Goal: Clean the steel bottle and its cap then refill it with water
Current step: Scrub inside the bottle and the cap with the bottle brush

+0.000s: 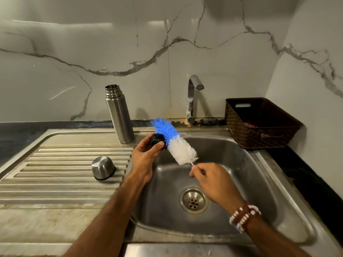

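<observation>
The steel bottle [119,115] stands upright and uncapped at the back of the drainboard, left of the basin. My left hand [143,156] grips a small black stopper cap [157,140] over the basin's left edge. My right hand [209,178] pinches the thin handle of a blue and white bottle brush [174,142], whose bristles press against the black cap. A steel cup lid [103,168] lies upside down on the ribbed drainboard, left of my left forearm.
The steel sink basin [241,173] with its drain [193,200] lies below both hands. A chrome tap [193,98], with no water running, rises behind it. A dark woven basket [259,123] sits at the back right. The ribbed drainboard [65,164] spreads to the left.
</observation>
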